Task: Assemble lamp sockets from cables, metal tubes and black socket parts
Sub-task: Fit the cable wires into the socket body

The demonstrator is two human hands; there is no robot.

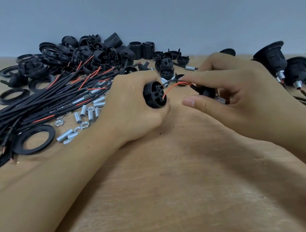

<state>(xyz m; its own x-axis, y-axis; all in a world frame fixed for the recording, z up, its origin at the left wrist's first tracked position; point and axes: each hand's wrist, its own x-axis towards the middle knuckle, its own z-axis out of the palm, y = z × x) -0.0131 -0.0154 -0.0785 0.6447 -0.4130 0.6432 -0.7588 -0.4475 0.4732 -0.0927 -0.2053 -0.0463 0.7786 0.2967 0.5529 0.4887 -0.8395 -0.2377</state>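
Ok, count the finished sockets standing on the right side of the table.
2: one assembled socket behind the right hand, a second assembled socket to its right nearer the edge. More may lie outside the view.

Wall (155,10): plain pale blue-grey, running behind the table's far edge.
Table (175,189): light brown wood, faintly scuffed and speckled.
Light: soft, even, without hard shadows.
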